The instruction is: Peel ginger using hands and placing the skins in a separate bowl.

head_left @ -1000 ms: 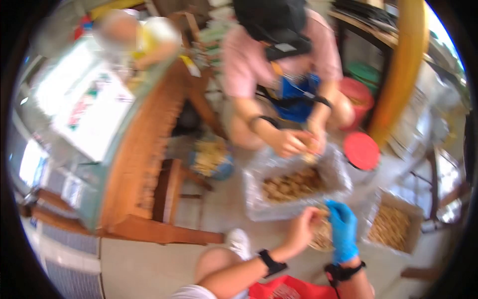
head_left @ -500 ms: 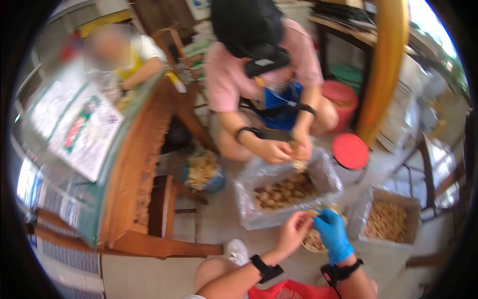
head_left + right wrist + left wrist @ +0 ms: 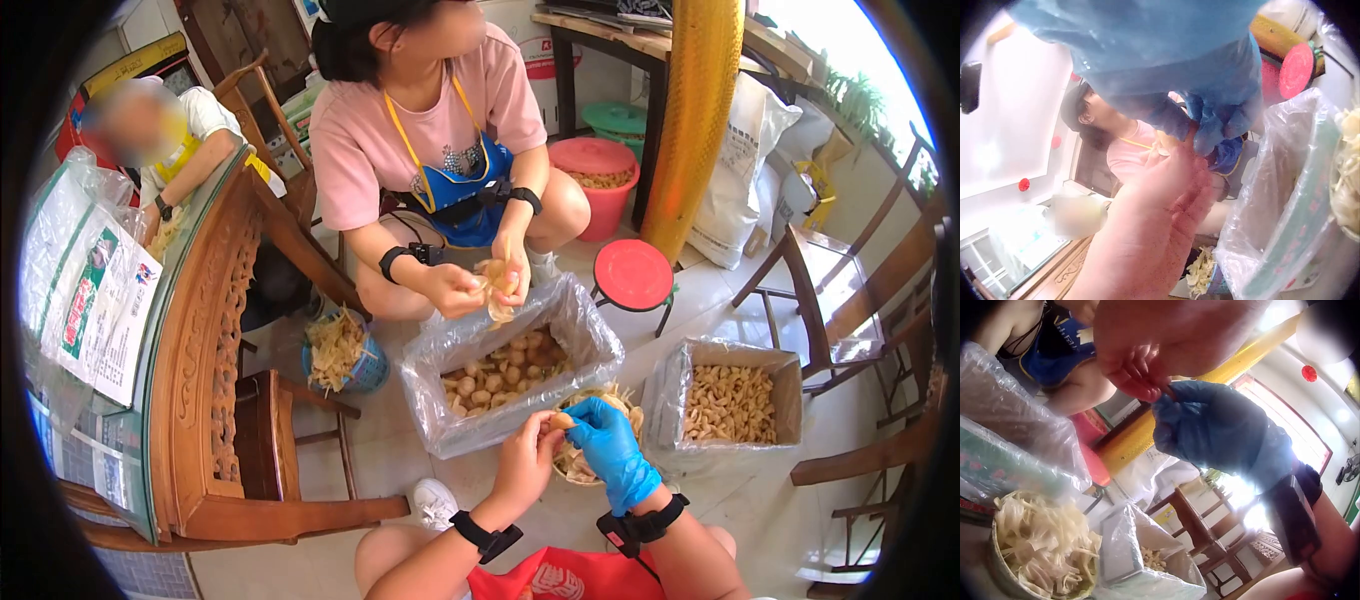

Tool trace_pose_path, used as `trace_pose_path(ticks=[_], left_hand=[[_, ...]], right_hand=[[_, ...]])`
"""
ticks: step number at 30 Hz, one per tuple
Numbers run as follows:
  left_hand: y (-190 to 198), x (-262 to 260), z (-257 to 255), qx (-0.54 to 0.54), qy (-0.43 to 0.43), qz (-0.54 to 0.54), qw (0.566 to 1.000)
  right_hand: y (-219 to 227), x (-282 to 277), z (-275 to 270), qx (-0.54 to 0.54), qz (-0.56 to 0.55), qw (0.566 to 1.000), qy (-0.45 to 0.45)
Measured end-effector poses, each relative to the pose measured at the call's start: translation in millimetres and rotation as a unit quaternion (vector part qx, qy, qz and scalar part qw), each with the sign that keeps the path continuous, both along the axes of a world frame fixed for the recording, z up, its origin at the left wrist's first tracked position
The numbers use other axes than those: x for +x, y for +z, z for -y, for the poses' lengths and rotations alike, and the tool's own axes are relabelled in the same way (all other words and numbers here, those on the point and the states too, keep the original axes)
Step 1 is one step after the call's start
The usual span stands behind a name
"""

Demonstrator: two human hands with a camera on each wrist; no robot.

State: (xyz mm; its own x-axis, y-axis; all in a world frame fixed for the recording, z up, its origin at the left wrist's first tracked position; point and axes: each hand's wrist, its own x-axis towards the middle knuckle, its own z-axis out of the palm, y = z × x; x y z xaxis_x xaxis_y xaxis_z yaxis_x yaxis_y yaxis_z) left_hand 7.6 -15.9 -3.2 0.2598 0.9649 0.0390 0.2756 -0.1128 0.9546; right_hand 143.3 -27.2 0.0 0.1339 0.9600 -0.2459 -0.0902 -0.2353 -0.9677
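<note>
My bare left hand [image 3: 525, 465] and blue-gloved right hand [image 3: 608, 455] meet above a round tub [image 3: 1000, 559] of pale, papery peelings. Between their fingertips sits a small yellowish-brown piece [image 3: 564, 421], pinched from both sides; its exact kind does not show. In the wrist views the fingers mostly cover it. Just beyond my hands stands a plastic-lined box [image 3: 450, 438] with many round, pale-brown pieces in it. To the right, another lined box [image 3: 790, 395] holds small, pale, curved pieces.
Opposite me, a person in a pink shirt [image 3: 350, 170] holds a peeling piece over the first box. A blue basket [image 3: 370, 365] of peelings stands by the carved wooden table [image 3: 195, 440]. A red stool [image 3: 634, 273], yellow pillar [image 3: 700, 120] and wooden chairs [image 3: 860, 310] are right.
The head view has shifted and sharpened. The person opposite has raised their head and turned it aside. My hands stay together at the small piece.
</note>
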Motion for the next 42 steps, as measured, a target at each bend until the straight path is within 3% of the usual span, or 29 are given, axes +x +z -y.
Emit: trace_pose_path(ticks=[8, 14, 16, 20, 23, 32, 38, 42], left_hand=[[-0.1, -4.6, 2.3, 0.061, -0.012, -0.031, 0.998], [-4.6, -2.2, -1.9, 0.03, -0.051, 0.003, 0.998], [-9.7, -0.5, -2.3, -0.063, -0.046, 0.128, 0.989], [-21.3, -3.7, -5.9, -0.12, -0.074, 0.155, 0.978], [-8.3, -4.4, -7.2, -0.145, -0.079, 0.18, 0.97], [-12.7, -2.0, -5.2, -0.191, -0.06, 0.19, 0.961], [-17.7, -4.9, -8.1, -0.169, -0.018, 0.182, 0.968], [-25.2, -3.8, -6.5, -0.118, -0.034, 0.163, 0.979]], right_hand=[[-3.4, 5.4, -1.7, -0.084, -0.146, 0.986, 0.006], [-4.1, -1.2, 0.1, -0.018, -0.082, 0.995, -0.05], [10.9, -2.6, 6.1, 0.005, 0.096, 0.995, -0.002], [11.0, 0.7, 7.4, 0.02, 0.143, 0.989, 0.019], [24.6, 2.3, 7.2, -0.019, 0.127, 0.991, 0.046], [23.4, 5.4, 6.0, 0.013, 0.206, 0.976, 0.073], [25.1, 1.1, 7.3, 0.045, 0.211, 0.974, 0.064], [31.4, -0.7, 6.8, 0.026, 0.17, 0.984, 0.054]])
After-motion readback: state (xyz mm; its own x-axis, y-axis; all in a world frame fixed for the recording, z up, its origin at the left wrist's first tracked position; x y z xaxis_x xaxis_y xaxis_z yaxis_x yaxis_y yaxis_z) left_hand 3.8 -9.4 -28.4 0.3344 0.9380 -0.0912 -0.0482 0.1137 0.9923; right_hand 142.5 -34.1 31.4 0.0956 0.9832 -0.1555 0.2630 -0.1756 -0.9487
